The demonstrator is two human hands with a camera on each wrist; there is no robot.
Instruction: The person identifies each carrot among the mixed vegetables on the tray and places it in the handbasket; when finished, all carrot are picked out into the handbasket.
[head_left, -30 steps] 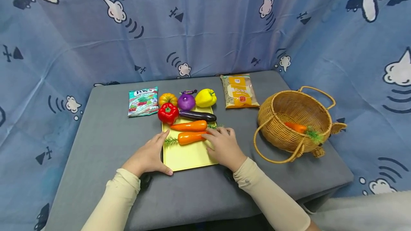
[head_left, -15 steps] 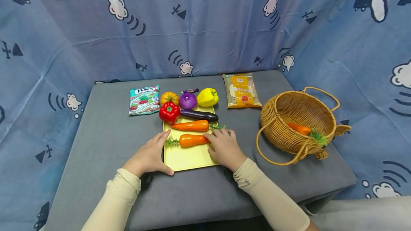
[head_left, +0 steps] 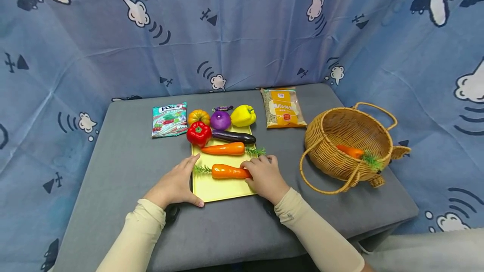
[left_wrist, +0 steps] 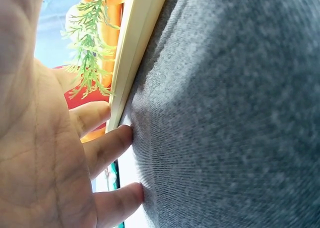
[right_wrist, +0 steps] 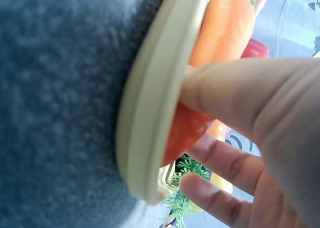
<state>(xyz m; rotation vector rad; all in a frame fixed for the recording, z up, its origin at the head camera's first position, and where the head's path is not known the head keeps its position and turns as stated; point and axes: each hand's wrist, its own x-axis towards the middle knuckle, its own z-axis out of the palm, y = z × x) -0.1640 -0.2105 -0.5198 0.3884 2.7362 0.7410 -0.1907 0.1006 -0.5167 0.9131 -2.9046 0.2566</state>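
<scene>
on a gray counter (head_left: 124, 150), left to right: a teal snack bag (head_left: 169, 120); the left hand (head_left: 174, 186), grip released, fingers spread along the left edge of a yellow tray (head_left: 219, 191); a red pepper (head_left: 198, 134); the near carrot (head_left: 227, 171), on the tray in front of a second carrot (head_left: 224, 149), its tip grasped by the right hand (head_left: 266, 179), thumb and fingers; a wicker basket (head_left: 351, 129).

"FOX'S" lettering on the turquoise bag (head_left: 169, 121)

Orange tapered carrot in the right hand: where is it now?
In the head view, the orange carrot lies on the near half of the yellow rectangular tray, between the left hand and the right hand, which grips its tip.
</scene>
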